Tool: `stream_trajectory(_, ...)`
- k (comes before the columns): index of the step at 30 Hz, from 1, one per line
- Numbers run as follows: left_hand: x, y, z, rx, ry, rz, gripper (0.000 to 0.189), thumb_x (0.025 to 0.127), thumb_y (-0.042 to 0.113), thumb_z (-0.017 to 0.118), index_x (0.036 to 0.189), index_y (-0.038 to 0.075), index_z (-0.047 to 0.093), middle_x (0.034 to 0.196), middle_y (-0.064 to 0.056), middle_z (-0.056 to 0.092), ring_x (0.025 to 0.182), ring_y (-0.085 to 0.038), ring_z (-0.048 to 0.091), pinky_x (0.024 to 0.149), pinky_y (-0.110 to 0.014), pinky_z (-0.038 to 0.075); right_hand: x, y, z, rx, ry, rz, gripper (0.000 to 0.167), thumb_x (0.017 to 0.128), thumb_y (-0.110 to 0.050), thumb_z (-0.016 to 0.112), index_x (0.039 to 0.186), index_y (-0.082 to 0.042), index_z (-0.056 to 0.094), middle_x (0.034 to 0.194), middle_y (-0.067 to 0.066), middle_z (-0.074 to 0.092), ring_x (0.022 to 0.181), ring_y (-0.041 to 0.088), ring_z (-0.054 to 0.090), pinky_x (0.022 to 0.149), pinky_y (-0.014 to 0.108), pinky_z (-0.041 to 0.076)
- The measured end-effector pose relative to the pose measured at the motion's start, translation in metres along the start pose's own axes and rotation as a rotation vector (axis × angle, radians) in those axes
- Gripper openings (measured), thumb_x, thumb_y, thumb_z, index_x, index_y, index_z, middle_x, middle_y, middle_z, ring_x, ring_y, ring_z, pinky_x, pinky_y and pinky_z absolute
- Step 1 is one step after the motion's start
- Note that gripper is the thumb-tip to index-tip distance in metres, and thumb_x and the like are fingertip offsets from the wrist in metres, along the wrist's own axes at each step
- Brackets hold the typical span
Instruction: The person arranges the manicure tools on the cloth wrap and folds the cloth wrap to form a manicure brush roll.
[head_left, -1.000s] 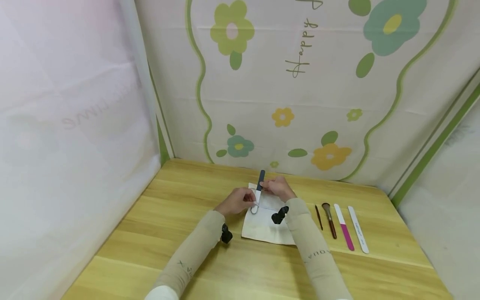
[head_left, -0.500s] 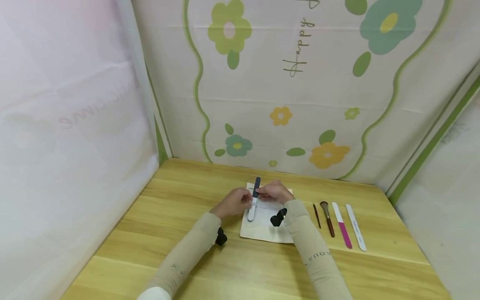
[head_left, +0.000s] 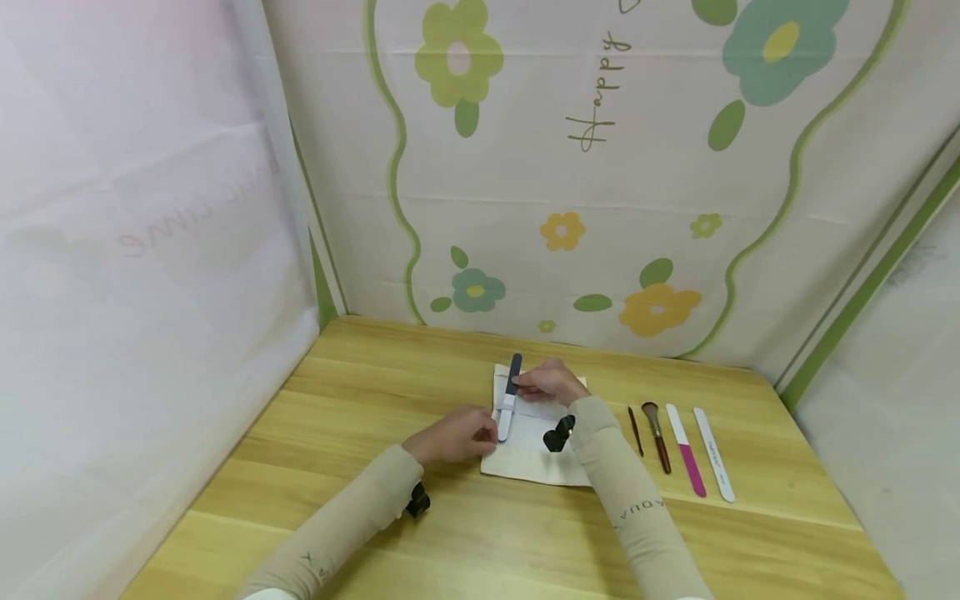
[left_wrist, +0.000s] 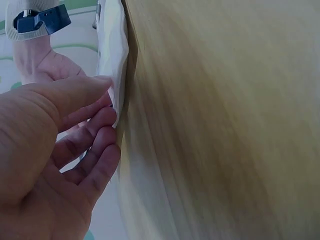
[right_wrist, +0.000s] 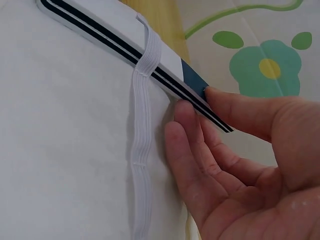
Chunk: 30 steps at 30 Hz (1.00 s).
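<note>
A nail buffer (head_left: 506, 417), dark blue at the far end and white at the near end, lies slanted over a pale cloth pouch (head_left: 517, 462). Its white part runs under a white elastic band (right_wrist: 142, 110) on the cloth. My right hand (head_left: 552, 382) pinches the blue part between thumb and fingers, seen closely in the right wrist view. Beside the pouch's left edge is my left hand (head_left: 453, 433), fingers partly curled. In the left wrist view its fingertips (left_wrist: 106, 116) meet the cloth's edge; whether they grip it is unclear.
To the right on the wooden table (head_left: 352, 392) lie a thin dark stick (head_left: 636, 431), a brush (head_left: 657, 437), a white and pink nail file (head_left: 686, 450) and a white nail file (head_left: 714, 454). Printed fabric walls (head_left: 517, 183) enclose the table's back and sides.
The nail buffer has slid toward me through the band, with my right hand on it. My left hand has left the band area and moved nearer, down the pouch's left edge.
</note>
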<state>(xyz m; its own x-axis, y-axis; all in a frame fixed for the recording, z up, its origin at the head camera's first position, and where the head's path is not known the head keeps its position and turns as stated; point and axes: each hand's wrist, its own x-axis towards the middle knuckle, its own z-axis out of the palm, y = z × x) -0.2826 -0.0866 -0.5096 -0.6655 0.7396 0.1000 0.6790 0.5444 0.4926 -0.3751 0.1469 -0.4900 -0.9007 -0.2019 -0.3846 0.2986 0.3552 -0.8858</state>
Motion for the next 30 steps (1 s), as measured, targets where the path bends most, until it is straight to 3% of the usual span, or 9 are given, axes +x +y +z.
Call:
stream_trajectory(6,-0.002,0.000,0.002,-0.054,-0.020,-0.025,0.006,0.099,0.011,0.074,0.093,0.012,0.074,0.090,0.005,0.062,0.082,-0.003,0.051,0.078,-0.021,0.048,-0.001,0.004,0.002,-0.012,-0.004,-0.008,0.020,0.094,-0.014,0.080,0.103,0.005,0.080,0.087,0.010,0.080,0.074,0.014,0.076,0.073,0.027,0.063)
stream_trajectory(17,-0.005,-0.001,-0.001,-0.184,0.002,-0.043,0.009,0.101,0.009,0.071,0.093,0.011,0.071,0.091,0.003,0.066,0.082,-0.004,0.054,0.076,-0.022,0.049,-0.010,0.004,0.005,-0.051,-0.045,-0.010,0.016,0.094,-0.012,0.079,0.098,0.003,0.081,0.083,0.008,0.079,0.071,0.012,0.075,0.068,0.024,0.062)
stream_trajectory(24,-0.006,0.000,-0.001,-0.175,0.003,-0.071,0.009,0.102,0.011,0.071,0.093,0.014,0.071,0.093,0.005,0.066,0.086,-0.005,0.055,0.081,-0.023,0.049,-0.011,-0.002,0.000,-0.210,-0.113,-0.016,0.016,0.093,-0.015,0.080,0.099,0.000,0.082,0.087,0.008,0.081,0.076,0.013,0.075,0.070,0.025,0.061)
stream_trajectory(30,-0.005,-0.002,0.001,-0.187,0.009,-0.056,0.009,0.101,0.010,0.071,0.093,0.013,0.071,0.093,0.004,0.067,0.084,-0.004,0.055,0.079,-0.023,0.049,-0.009,-0.009,-0.006,-0.437,0.006,-0.194,0.025,0.096,-0.018,0.078,0.113,0.001,0.077,0.108,0.012,0.079,0.095,0.021,0.073,0.084,0.033,0.060)
